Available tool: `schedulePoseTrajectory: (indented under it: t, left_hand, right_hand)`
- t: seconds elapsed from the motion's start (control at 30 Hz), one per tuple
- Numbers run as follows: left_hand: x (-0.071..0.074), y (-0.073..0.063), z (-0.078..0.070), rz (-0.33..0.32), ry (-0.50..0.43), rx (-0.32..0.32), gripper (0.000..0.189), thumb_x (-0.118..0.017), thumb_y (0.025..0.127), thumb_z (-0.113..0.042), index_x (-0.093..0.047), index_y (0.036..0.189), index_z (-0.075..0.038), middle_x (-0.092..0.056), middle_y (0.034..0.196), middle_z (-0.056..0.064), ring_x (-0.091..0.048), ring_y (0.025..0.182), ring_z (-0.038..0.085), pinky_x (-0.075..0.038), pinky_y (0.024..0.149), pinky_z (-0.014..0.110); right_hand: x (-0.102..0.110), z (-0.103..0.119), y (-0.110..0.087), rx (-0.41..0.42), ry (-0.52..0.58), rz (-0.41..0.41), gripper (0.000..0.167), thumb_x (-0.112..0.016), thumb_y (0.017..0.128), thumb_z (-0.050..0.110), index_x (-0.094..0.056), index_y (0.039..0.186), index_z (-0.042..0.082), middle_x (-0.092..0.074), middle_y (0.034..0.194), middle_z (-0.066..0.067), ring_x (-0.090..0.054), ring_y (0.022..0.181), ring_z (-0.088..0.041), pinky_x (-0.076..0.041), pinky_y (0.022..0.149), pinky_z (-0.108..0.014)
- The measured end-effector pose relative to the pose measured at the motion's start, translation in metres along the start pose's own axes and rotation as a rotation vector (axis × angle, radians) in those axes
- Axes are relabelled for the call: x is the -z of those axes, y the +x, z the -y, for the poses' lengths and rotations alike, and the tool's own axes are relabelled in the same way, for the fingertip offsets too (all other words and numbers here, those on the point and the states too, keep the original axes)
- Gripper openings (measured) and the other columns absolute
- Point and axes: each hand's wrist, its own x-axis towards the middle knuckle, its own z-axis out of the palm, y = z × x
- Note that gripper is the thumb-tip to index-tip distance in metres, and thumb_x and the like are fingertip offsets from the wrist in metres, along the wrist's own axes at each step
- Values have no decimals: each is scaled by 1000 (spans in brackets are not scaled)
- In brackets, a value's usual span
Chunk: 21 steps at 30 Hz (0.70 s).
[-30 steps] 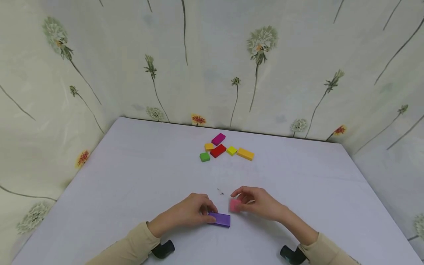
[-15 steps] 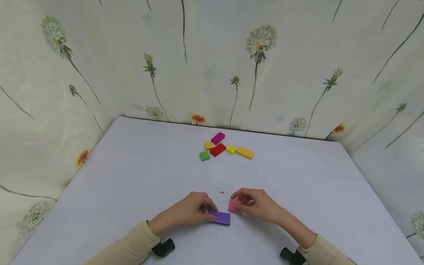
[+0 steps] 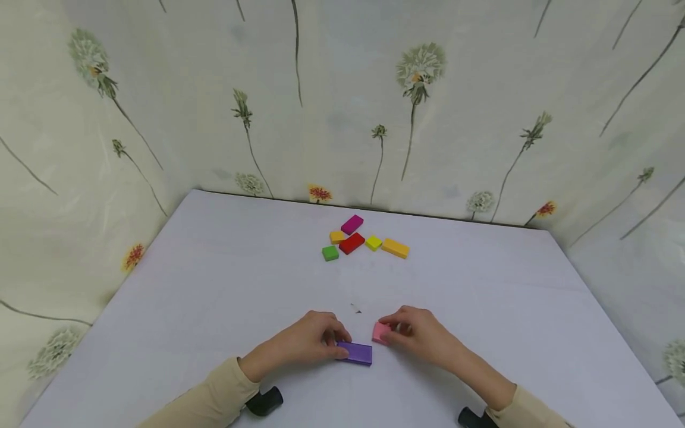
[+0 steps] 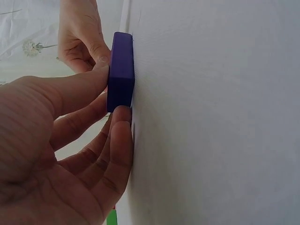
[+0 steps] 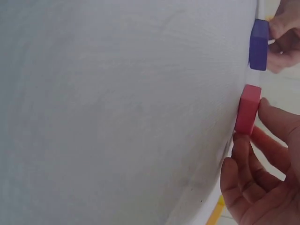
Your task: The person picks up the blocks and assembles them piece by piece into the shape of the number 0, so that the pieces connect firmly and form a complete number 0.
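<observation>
A purple rectangular block (image 3: pixel 357 353) lies flat on the white table, and my left hand (image 3: pixel 316 339) grips its left end between thumb and fingers. The left wrist view shows the thumb on top of the purple block (image 4: pixel 121 70) and fingertips at its end. Just right of and beyond it, a small pink block (image 3: pixel 380 333) is pinched by my right hand (image 3: pixel 420 333). In the right wrist view the pink block (image 5: pixel 248 110) sits against the tabletop, a short gap from the purple one.
Toward the back of the table (image 3: pixel 241 255) lie a magenta block (image 3: pixel 352 224), a red block (image 3: pixel 352 243), a green block (image 3: pixel 330 253), a small orange block (image 3: pixel 337 237), a yellow block (image 3: pixel 373 242) and a longer orange block (image 3: pixel 395 248). A small dark mark (image 3: pixel 356 308) shows beyond the hands.
The pink block has shifted slightly right with my right hand, and its fingers sit lower around it. My left hand and the purple block stay put.
</observation>
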Motion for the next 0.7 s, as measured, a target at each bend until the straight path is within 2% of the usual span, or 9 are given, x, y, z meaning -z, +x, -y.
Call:
schedulePoseTrajectory:
  t: [0.4, 0.7]
  left_hand:
    - [-1, 0, -1, -4, 2, -4, 20, -77, 86, -19, -74, 103, -10, -60, 86, -8, -53, 73, 3, -47, 67, 20]
    - [-2, 0, 1, -8, 9, 0, 20, -77, 86, -20, -75, 104, -11, -60, 85, -9, -53, 73, 4, -47, 67, 20]
  right_hand:
    - [1, 3, -8, 34, 67, 53, 27, -69, 92, 32, -70, 112, 13, -58, 80, 14, -52, 70, -5, -47, 62, -23]
    - [-2, 6, -11, 61, 30, 43, 24, -69, 92, 31, -70, 111, 15, -57, 79, 16, -52, 69, -3, -47, 62, -22]
